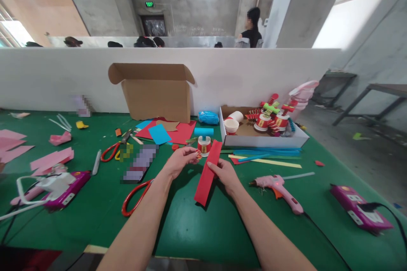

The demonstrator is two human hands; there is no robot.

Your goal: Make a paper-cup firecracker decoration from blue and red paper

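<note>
My right hand point(225, 173) grips a long strip of red paper point(207, 180) by its right edge, thumb on top, and the strip slants over the table. My left hand point(182, 161) is pinched closed near the strip's upper left side. A small reddish piece shows at those fingertips, too small to name. Just beyond both hands stands a paper cup point(204, 147) with a red band. A blue paper roll point(204, 131) sits at its top, and a folded paper strip point(192, 140) sticks out on its left.
Right of my hands lie a pink glue gun point(280, 188), its cord and a purple power strip point(361, 209). Red-handled scissors point(135, 199) rest by my left forearm. Behind are a white-sided box point(263, 141) with decorated cups, blue strips point(267, 152), coloured paper point(160, 134) and a cardboard box point(157, 97).
</note>
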